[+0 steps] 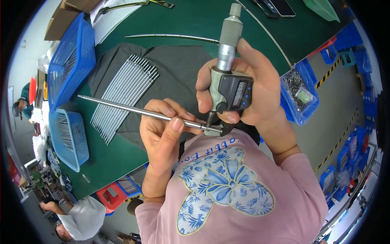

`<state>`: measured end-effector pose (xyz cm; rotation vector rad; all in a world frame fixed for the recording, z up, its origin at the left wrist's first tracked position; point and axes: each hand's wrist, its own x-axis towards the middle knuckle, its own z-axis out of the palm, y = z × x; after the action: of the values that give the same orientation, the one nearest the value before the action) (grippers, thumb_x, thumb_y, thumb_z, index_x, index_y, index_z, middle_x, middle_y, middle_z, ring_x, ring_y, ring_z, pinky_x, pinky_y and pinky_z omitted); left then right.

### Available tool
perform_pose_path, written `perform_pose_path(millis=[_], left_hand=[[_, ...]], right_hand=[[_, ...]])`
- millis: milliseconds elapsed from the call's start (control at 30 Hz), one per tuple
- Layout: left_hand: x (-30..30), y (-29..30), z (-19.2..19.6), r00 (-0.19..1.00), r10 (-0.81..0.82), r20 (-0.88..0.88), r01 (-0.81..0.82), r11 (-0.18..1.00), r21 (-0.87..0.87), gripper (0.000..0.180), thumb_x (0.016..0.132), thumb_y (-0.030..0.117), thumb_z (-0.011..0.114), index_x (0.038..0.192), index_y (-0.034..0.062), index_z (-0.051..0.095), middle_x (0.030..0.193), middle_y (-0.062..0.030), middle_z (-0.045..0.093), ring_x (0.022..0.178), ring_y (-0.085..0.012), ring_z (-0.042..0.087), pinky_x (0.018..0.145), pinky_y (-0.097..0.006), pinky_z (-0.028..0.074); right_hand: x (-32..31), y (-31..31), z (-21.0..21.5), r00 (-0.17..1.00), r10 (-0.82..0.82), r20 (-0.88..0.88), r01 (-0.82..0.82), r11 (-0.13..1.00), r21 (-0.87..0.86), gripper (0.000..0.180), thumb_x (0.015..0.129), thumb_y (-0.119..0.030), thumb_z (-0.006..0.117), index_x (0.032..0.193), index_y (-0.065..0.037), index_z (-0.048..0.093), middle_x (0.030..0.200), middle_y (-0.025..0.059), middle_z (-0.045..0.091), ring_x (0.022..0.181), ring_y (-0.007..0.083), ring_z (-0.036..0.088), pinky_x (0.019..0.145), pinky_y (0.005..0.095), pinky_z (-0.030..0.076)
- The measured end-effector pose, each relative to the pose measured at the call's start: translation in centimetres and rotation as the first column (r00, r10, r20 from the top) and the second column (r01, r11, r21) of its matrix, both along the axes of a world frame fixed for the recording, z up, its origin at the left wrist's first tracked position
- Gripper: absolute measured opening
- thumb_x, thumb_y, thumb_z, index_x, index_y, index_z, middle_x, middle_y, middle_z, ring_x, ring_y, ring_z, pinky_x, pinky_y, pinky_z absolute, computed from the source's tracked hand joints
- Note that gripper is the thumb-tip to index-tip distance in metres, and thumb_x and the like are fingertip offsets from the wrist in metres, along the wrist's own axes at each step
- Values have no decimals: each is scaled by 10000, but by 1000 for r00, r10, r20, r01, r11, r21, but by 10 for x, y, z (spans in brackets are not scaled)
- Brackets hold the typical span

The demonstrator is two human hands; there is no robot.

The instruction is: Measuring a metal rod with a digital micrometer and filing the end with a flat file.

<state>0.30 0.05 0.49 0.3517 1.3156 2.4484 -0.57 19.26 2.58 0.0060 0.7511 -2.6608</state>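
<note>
My left hand (164, 132) pinches a slim steel rod (122, 106), which slants from the upper left down to the right. In my right hand (256, 81) is a digital micrometer (221, 87) with a grey frame, small display and silver thimble pointing up. The rod's right end lies at the micrometer's measuring gap, under the spindle; whether both faces touch it I cannot tell. Beyond my left hand, several similar steel rods (124, 95) lie side by side in a row on a dark grey cloth (174, 61). One more long rod (170, 36) rests past the cloth.
Blue baskets (87, 44) (83, 142) holding rods stand along the left of the green table (111, 158). A blue bin (310, 110) of small metal parts is at the right. A caliper (118, 7) and a phone (282, 7) lie at the back. Two other people are at the left.
</note>
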Motion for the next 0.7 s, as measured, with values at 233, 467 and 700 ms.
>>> perform_pose_path(millis=[233,467,700], left_hand=[[0,-1,-1,1000,13,-13,-13,1000,-15,189,893,58,578,991,0,426,909,-186,561,741,-251,669,669,-329,589],[0,-1,2,1000,4,-21,-4,1000,-21,199,896,68,580,998,6,421,906,-179,561,770,-272,668,691,-342,584],[1,-1,1,1000,-9,-10,9,1000,-3,200,896,65,583,1001,12,422,907,-175,566,801,-275,663,707,-346,581]], right_hand=[[-1,-1,-2,1000,-10,0,10,1000,9,662,926,-522,389,894,96,623,721,234,646,375,177,519,366,230,423],[-1,0,1,1000,-3,25,1,995,102,773,942,-578,236,952,104,601,742,250,630,396,190,505,340,231,394],[1,-2,-2,998,-29,58,34,995,-93,647,948,-490,327,947,99,594,743,254,640,422,201,551,365,250,440]])
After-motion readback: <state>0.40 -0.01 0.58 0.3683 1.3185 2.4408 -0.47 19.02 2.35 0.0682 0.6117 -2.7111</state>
